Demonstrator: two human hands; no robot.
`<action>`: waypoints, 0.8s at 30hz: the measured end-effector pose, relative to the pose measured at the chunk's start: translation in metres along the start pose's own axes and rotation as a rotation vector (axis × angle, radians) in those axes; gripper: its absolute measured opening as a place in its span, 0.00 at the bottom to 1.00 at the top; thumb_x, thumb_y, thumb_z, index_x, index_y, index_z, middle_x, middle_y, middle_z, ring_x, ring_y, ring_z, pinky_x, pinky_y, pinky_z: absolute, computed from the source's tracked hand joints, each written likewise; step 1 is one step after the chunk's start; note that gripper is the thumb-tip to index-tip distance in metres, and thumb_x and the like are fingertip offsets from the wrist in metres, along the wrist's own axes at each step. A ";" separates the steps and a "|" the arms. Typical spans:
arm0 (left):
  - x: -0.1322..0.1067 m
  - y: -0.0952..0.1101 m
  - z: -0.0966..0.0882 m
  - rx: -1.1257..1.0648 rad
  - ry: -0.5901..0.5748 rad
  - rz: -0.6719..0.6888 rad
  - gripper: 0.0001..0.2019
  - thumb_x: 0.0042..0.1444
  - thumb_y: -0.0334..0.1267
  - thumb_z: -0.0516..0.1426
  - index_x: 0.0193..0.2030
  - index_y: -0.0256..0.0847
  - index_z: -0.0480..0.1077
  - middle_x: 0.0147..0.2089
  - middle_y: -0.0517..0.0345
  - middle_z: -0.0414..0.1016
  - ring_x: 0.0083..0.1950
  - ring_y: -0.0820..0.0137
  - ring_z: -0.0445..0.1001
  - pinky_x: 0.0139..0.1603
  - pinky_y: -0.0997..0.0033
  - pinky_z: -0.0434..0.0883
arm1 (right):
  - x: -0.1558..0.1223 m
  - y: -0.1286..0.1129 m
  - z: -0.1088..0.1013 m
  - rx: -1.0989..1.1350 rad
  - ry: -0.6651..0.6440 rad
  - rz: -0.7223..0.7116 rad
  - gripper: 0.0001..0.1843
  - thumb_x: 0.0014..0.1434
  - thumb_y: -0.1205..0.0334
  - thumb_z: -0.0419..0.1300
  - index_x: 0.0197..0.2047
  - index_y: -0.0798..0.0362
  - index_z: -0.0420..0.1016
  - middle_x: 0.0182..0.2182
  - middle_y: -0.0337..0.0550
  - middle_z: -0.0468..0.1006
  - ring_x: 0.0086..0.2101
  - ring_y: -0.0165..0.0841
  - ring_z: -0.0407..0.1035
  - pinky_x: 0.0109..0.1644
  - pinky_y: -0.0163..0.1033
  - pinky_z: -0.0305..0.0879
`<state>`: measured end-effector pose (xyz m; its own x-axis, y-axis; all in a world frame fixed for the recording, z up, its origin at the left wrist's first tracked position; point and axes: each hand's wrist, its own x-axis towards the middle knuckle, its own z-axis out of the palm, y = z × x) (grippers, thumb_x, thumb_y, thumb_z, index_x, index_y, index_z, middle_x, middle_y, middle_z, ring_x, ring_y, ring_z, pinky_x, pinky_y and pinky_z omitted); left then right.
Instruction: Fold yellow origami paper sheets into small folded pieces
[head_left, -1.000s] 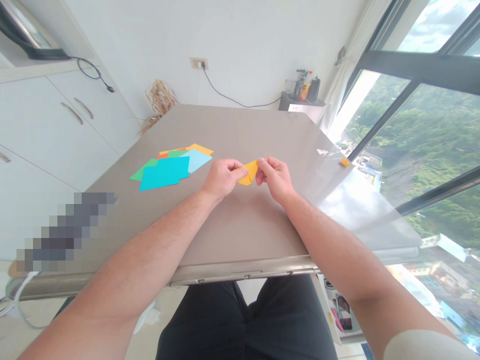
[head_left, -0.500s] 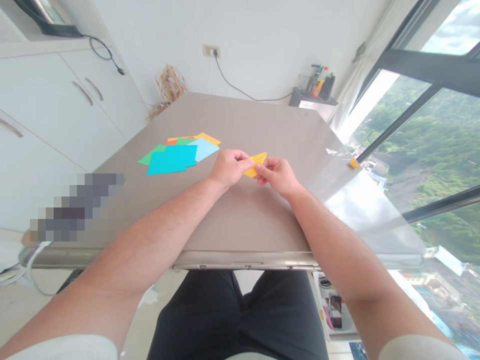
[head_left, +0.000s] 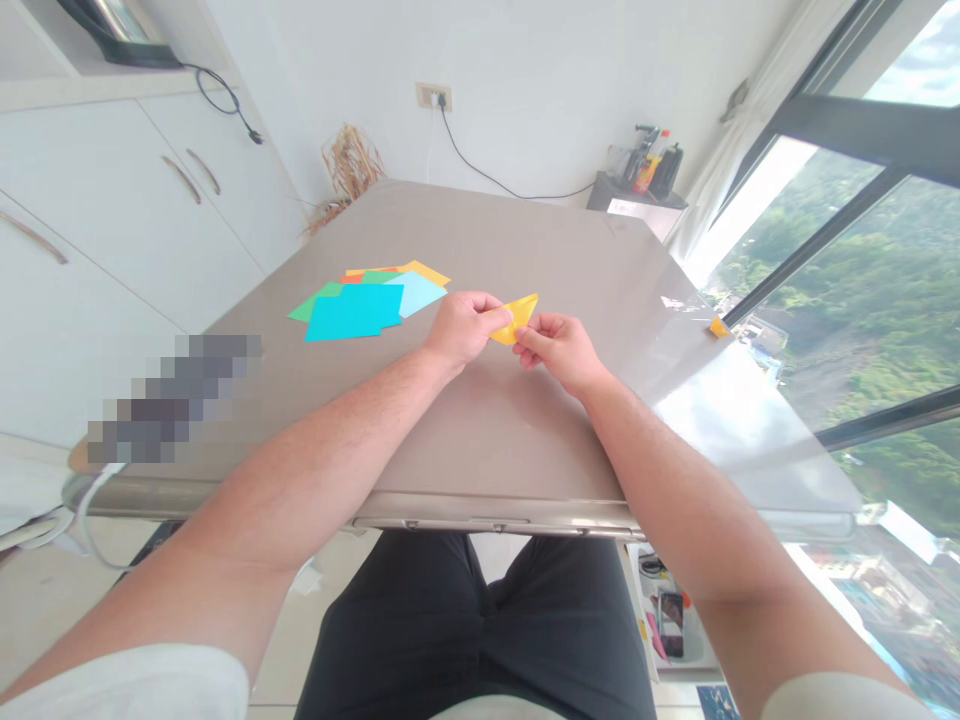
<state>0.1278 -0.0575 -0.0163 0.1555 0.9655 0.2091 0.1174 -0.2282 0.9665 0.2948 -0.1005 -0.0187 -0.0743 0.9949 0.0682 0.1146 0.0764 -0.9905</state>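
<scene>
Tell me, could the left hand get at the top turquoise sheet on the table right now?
Probably yes: nothing visible blocks the way from the left hand to the top turquoise sheet, which lies uncovered. That hand pinches the folded yellow paper, though, so it would likely need to let go first.

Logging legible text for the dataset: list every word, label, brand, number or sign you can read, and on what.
None readable.
Bottle on the small cabinet: label too small.
Cabinet's white front: faint marks at most, illegible.
Phone in the drawer: screen too small and blurred.
Pixelated object on the table: nothing can be read.
Folded yellow paper and turquoise sheet: no printing visible.
</scene>
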 end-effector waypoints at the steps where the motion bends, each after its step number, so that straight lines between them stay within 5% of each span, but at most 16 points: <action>1: 0.001 -0.001 -0.001 -0.011 0.007 -0.001 0.06 0.45 0.40 0.64 0.24 0.40 0.74 0.25 0.60 0.71 0.30 0.72 0.67 0.33 0.69 0.65 | 0.000 0.000 0.000 0.002 0.002 -0.004 0.13 0.52 0.55 0.71 0.28 0.52 0.74 0.26 0.41 0.80 0.25 0.30 0.70 0.32 0.38 0.70; 8: 0.013 -0.001 -0.012 -0.103 0.138 -0.016 0.08 0.45 0.41 0.64 0.27 0.40 0.74 0.26 0.59 0.72 0.29 0.71 0.68 0.30 0.70 0.63 | -0.004 -0.002 0.000 -0.076 0.045 0.062 0.06 0.50 0.62 0.66 0.26 0.51 0.73 0.25 0.39 0.78 0.24 0.28 0.68 0.29 0.36 0.67; 24: -0.002 0.003 -0.002 -0.053 -0.089 0.000 0.08 0.47 0.42 0.64 0.26 0.40 0.75 0.26 0.60 0.72 0.30 0.72 0.67 0.32 0.70 0.64 | -0.004 -0.003 0.002 0.004 0.011 -0.003 0.09 0.53 0.58 0.66 0.25 0.52 0.75 0.25 0.40 0.79 0.24 0.29 0.70 0.30 0.36 0.68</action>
<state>0.1256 -0.0595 -0.0134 0.2426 0.9499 0.1968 0.0658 -0.2185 0.9736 0.2924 -0.1051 -0.0159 -0.0635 0.9953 0.0725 0.1104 0.0792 -0.9907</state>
